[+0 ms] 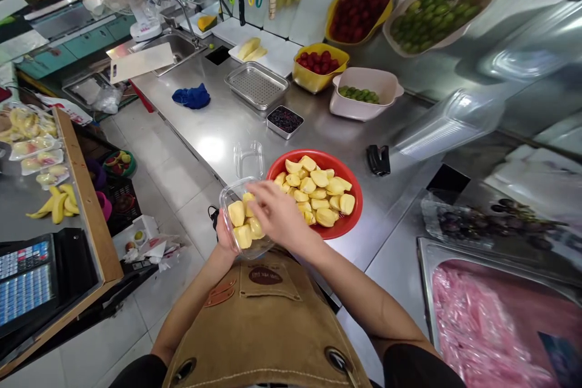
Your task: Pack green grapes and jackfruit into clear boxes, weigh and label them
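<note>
Clear plastic tub (228, 206), filled with yellow jackfruit pieces (236, 213), is cradled from below by the left hand (222, 236), its fingers mostly hidden under the base. The right hand (279, 212) is laid across the rim, fingers extended and loosely together, just beside a red basin (351, 212) heaped with more pieces.
</note>
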{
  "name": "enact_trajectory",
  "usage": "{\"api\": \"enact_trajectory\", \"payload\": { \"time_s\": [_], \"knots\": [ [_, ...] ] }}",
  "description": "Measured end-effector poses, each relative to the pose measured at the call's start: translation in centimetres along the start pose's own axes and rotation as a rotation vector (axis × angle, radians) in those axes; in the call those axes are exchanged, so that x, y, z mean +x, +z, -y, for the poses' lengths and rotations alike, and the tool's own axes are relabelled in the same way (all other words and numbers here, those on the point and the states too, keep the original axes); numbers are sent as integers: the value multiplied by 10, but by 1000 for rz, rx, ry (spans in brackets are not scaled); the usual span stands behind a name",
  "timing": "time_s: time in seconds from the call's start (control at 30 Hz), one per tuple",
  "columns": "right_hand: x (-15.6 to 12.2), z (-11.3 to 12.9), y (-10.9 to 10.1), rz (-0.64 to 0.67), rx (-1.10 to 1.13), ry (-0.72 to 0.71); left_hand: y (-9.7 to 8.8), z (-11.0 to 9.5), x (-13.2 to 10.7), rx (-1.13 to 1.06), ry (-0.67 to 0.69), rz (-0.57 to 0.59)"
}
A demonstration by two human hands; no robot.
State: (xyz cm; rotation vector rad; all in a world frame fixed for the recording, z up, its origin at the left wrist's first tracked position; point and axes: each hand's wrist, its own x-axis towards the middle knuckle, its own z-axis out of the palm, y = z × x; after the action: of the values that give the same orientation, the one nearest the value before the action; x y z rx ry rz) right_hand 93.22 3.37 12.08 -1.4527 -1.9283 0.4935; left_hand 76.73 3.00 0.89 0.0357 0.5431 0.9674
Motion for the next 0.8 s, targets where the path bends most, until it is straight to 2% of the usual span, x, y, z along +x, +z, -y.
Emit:
{"api": "enact_trajectory", "payload": {
  "time_s": [0.07,0.13,0.2,0.27,0.37,0.57,0.7,0.8],
  "knots": [
    [6,-34,-19,-145,-79,124,4,-1,-2,43,-63,147],
    [13,-73,-40,-154,-269,306,6,-2,-3,58,-104,255],
    [15,-105,-59,-38,-481,455,5,-2,-4,30,-115,294],
    [11,-124,-70,139,-626,508,3,-3,-4,-11,-136,295],
    [0,-133,-75,324,-705,475,1,-4,-2,-27,-172,270],
    [-3,-136,-76,401,-765,449,8,0,6,20,-185,199],
    [3,-137,-80,387,-756,439,11,2,5,43,-202,213],
    [1,-126,-84,272,-702,415,11,0,3,66,-201,203]
  ]
}}
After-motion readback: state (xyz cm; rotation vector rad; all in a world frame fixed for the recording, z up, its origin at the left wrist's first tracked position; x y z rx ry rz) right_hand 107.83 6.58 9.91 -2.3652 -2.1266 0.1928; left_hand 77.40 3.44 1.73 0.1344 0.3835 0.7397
